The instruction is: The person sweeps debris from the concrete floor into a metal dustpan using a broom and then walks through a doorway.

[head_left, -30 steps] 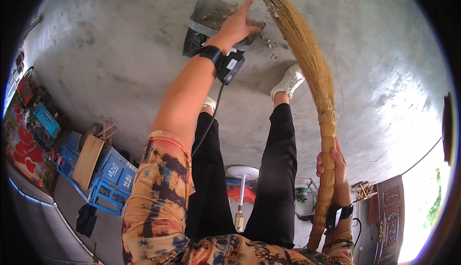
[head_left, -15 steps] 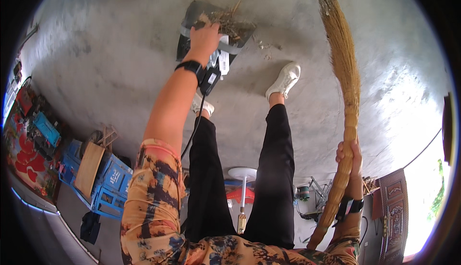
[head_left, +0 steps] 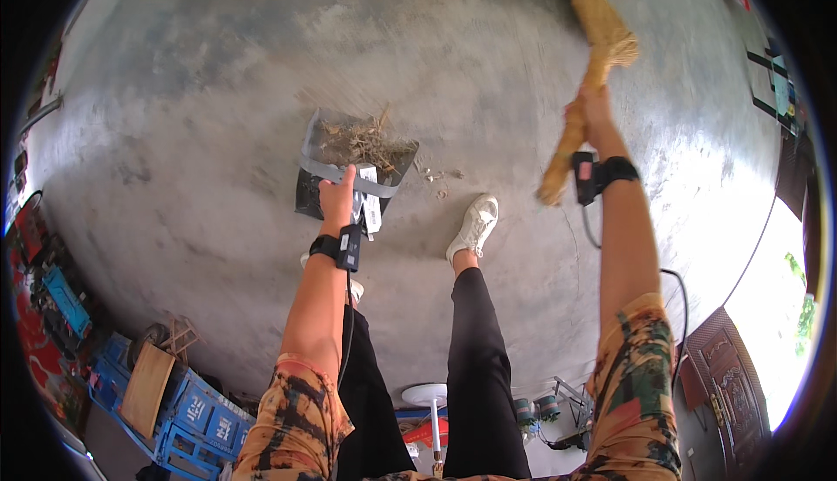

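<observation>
Broom point(head_left: 602, 17) moved farther forward, right hand point(head_left: 595, 113) clenched round handle point(head_left: 556, 170); left hand point(head_left: 335, 199) at dustpan point(head_left: 309, 192) with debris point(head_left: 370, 143), cannot tell if grasping.

the left sleeve point(head_left: 296, 416) at seven o'clock and right sleeve point(head_left: 641, 385) at four are orange, blotched with black and green. a black left wristband point(head_left: 325, 246) near eight and right wristband point(head_left: 619, 168) near three each carry a black box point(head_left: 349, 247) with a cable point(head_left: 349, 342). black trousers point(head_left: 484, 368) at six; white shoe point(head_left: 479, 224) at three.
</observation>
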Demonstrator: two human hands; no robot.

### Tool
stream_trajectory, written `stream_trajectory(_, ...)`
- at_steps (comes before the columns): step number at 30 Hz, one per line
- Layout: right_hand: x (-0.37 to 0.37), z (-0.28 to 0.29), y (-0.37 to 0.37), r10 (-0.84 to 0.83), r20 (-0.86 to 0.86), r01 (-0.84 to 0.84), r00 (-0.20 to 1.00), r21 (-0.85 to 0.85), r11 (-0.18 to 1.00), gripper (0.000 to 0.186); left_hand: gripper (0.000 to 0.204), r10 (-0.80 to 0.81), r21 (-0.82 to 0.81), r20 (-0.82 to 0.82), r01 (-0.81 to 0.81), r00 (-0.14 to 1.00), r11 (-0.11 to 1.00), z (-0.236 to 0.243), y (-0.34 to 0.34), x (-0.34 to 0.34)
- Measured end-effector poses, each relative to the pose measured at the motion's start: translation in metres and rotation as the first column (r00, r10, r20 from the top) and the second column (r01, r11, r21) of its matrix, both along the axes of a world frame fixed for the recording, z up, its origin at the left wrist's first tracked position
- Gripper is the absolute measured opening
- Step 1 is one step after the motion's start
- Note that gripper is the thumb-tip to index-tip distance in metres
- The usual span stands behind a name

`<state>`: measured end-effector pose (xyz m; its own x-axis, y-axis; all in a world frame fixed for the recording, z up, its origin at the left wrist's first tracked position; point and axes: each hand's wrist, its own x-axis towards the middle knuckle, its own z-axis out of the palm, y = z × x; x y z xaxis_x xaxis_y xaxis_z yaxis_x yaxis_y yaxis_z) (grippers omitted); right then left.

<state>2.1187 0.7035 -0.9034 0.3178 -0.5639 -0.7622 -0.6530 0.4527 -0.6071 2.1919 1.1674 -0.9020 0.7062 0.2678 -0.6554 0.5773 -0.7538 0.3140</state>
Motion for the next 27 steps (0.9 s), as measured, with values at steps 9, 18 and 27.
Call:
stream_trajectory(9, -0.172, 0.103, 0.235, 0.430, -0.328, -0.354, 0.841, 0.267, 0.897, 0.072, 0.049, 0.010, -0.038, -0.136, -0.016, 0.991, 0.999, -0.008, 0.055, 0.017)
stream_trajectory(18, -0.120, 0.127, 0.094, 0.157, -0.110, -0.150, 0.981, 0.076, 0.986, 0.053, 0.013, 0.624, -0.392, -0.278, -0.679, 0.731, 0.621, 0.017, 0.137, -0.056)
stream_trajectory(27, 0.069, -0.105, 0.087, 0.359, -0.070, -0.362, 0.931, -0.031, 0.932, 0.043, 0.011, 0.674, -0.514, -0.281, -0.700, 0.683, 0.495, 0.015, 0.107, -0.071)
